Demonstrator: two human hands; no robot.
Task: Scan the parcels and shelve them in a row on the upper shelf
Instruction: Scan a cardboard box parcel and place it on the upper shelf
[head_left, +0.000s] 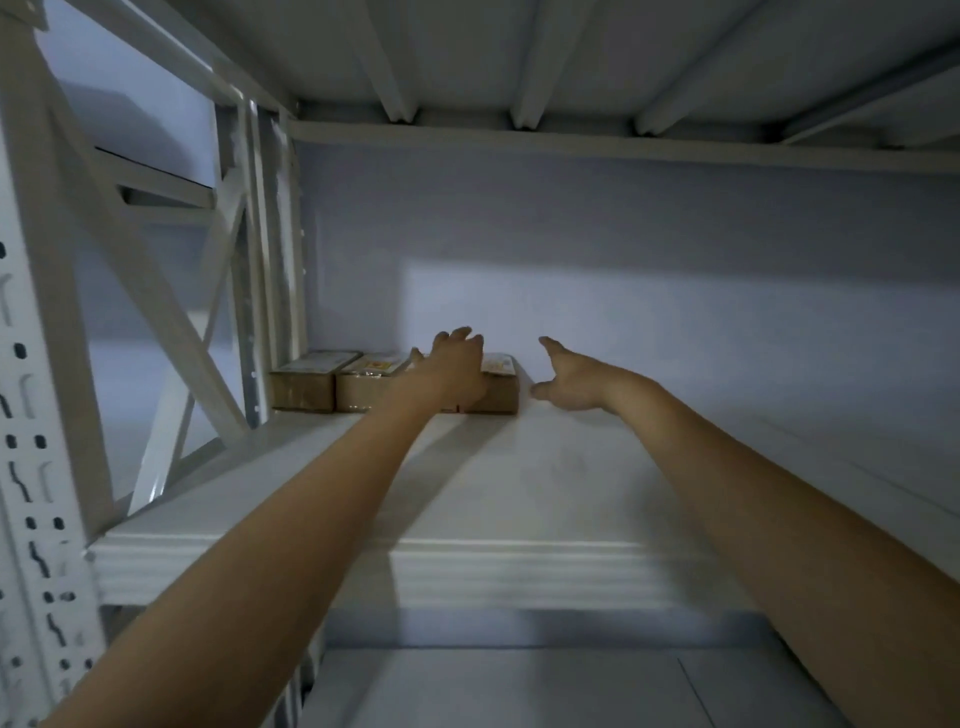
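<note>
We see three brown parcels in a row at the back left of the white shelf, left of frame centre: first parcel against the rack upright, second parcel touching it, third parcel next along. Left hand lies over the third parcel, fingers spread across its top, covering most of it; grip not clearly curled. Right hand is released, fingers splayed, just beside the third parcel's right end. Image blurred.
</note>
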